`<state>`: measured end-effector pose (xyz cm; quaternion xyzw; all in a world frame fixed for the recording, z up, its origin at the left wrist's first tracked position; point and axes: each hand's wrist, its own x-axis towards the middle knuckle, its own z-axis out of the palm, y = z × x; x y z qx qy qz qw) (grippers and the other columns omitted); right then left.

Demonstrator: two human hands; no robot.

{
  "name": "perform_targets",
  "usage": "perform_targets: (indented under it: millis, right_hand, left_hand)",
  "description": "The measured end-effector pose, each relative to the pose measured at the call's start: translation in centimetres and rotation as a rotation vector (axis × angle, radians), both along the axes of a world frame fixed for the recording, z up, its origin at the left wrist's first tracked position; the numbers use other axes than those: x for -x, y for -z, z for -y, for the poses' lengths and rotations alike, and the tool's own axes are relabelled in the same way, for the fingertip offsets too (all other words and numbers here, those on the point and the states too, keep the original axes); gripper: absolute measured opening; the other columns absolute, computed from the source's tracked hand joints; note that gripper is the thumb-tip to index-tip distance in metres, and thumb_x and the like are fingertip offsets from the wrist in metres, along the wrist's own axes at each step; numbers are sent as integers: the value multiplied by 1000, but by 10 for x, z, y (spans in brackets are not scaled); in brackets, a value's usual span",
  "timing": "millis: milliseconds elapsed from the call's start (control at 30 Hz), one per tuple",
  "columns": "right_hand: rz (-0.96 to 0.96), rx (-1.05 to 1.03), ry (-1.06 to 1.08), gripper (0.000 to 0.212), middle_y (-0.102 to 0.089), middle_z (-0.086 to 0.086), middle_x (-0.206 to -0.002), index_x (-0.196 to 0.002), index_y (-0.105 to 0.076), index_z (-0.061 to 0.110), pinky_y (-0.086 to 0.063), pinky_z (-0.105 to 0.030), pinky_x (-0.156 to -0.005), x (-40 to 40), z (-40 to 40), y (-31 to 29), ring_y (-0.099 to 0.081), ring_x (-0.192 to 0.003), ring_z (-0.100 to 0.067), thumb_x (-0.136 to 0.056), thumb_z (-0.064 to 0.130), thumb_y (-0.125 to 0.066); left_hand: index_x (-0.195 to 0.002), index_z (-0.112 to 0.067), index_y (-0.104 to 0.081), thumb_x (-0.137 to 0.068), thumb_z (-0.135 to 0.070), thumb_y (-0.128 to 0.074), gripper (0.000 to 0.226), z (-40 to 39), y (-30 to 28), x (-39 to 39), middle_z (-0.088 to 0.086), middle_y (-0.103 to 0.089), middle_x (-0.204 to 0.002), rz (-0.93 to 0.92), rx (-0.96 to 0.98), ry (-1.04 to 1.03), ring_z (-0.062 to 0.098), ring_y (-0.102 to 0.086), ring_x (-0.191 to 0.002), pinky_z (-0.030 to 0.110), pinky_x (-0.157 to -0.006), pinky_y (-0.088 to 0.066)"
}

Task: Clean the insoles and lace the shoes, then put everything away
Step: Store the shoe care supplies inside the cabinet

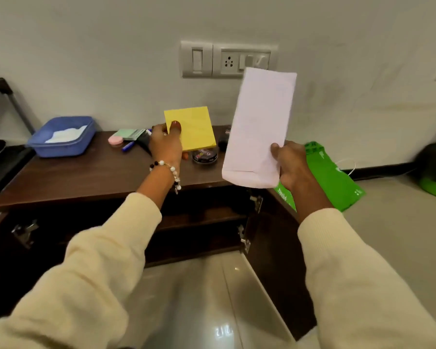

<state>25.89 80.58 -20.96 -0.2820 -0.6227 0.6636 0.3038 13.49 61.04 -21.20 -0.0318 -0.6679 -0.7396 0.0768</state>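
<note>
My left hand (165, 144) pinches a yellow sticky-note pad (194, 129) by its lower left corner, thumb on top, holding it tilted above the dark wooden cabinet top (86, 175). My right hand (291, 165) grips a white paper envelope (259, 127) at its lower right edge and holds it upright in front of the wall. No shoes, insoles or laces show in this view.
On the cabinet top sit a blue plastic tub (62, 137) with white cloth, a pink round case (115, 140), a blue pen (127, 146), a green card and a round tin (205, 155). A green bag (330, 175) lies on the floor at right. The cabinet door (269, 260) stands open below.
</note>
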Motion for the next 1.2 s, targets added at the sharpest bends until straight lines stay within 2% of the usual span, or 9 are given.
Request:
perform_targets:
  millis: [133, 233, 333, 533, 633, 767, 1000, 1100, 1200]
  right_hand:
    - [40, 81, -258, 19, -65, -13, -109, -107, -61, 7, -51, -42, -92, -35, 46, 42, -62, -96, -28, -93, -2, -50]
    - [185, 121, -379, 25, -63, -18, -112, -119, -54, -1, -50, -46, -91, -72, 66, 85, -61, -96, -30, -94, -1, -49]
    - [394, 152, -443, 27, -63, -16, -115, -120, -53, 1, -48, -50, -94, -104, 74, 128, -62, -99, -32, -94, 0, -51]
    - [789, -10, -416, 15, -63, -8, -114, -108, -60, 12, -46, -48, -97, -130, 84, 182, -59, -101, -30, -93, 15, -58]
    - [754, -87, -328, 19, -60, -8, -112, -111, -61, 8, -45, -36, -86, -117, 86, 174, -55, -98, -25, -93, 10, -58]
    - [526, -45, -305, 14, -64, -9, -112, -103, -63, 14, -50, -41, -88, -84, 88, 156, -60, -98, -26, -93, 6, -56]
    - [269, -9, -296, 19, -68, 1, -108, -98, -64, 28, -51, -42, -89, -31, 77, 139, -62, -102, -22, -92, 12, -56]
    - [320, -35, -240, 19, -65, 0, -112, -109, -62, 19, -49, -34, -86, -14, 71, 149, -59, -101, -19, -94, 9, -54]
    - [428, -92, -152, 25, -63, -7, -117, -116, -60, 11, -51, -31, -81, 6, 68, 170, -60, -101, -23, -94, 4, -52]
  left_hand:
    - [-105, -11, -54, -97, -25, -51, 16, 40, 40, -68, 0, -61, -82, 1, -66, -8, 6, -58, -57, 21, -33, -39]
    - [-93, -14, -54, -94, -26, -55, 12, 74, 92, -107, -5, -57, -70, -76, 20, -124, 1, -52, -53, 25, -46, -43]
    - [-93, -11, -57, -93, -24, -56, 14, 93, 146, -131, -4, -54, -69, -6, 123, -186, 12, -49, -59, 32, -60, -41]
    - [-118, -5, -56, -96, -25, -53, 29, 100, 201, -139, 9, -58, -97, 344, 226, -137, 30, -60, -88, 46, -74, -56]
    - [-126, -9, -54, -93, -23, -56, 37, 97, 211, -121, 10, -60, -108, 401, 180, -61, 32, -64, -89, 48, -71, -58]
    - [-137, -11, -46, -98, -5, -45, 39, 86, 204, -86, 8, -57, -115, 419, 92, 42, 29, -61, -94, 33, -58, -60]
    - [-129, -4, -53, -96, 0, -40, 36, 73, 182, -20, 12, -58, -120, 404, 3, -33, 30, -61, -101, 34, -67, -60]
    - [-122, 2, -54, -97, -3, -45, 27, 65, 183, -4, 11, -55, -119, 389, 49, -47, 28, -60, -97, 34, -70, -60]
    - [-119, 2, -57, -97, -7, -50, 25, 53, 185, 5, 9, -57, -113, 389, 105, -33, 16, -61, -73, 35, -74, -60]
